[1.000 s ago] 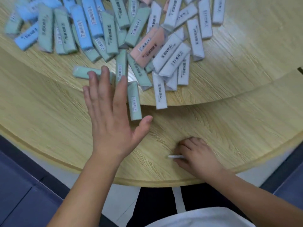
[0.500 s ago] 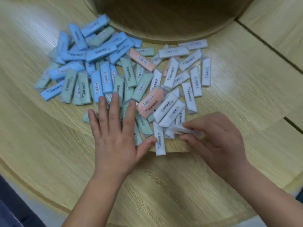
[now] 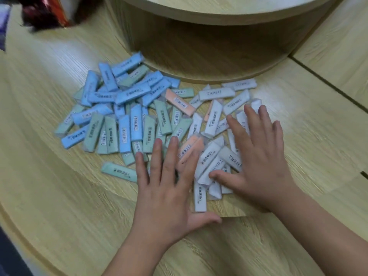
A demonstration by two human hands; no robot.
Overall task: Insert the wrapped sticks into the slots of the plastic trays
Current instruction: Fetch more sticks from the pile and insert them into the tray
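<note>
A loose pile of several wrapped sticks [image 3: 137, 114] lies on the wooden table: blue ones at the left, green ones in the middle, white ones at the right, a few orange ones [image 3: 180, 102] among them. My left hand [image 3: 165, 188] lies flat with straight fingers on the green and orange sticks at the pile's near edge. My right hand [image 3: 256, 154] lies flat with spread fingers on the white sticks [image 3: 211, 156]. One green stick [image 3: 119, 172] lies apart at the near left. No plastic tray is in view.
The pile sits on a raised curved wooden tier [image 3: 59, 96] with a lower rim [image 3: 59, 226] toward me. A round wooden shelf [image 3: 209, 46] rises behind the pile. A dark and orange object [image 3: 45, 12] sits at the far left.
My right hand let go of the white stick it pinched and now lies flat on the white sticks. My left hand stays flat on the pile. The camera tilted up toward the pile.
</note>
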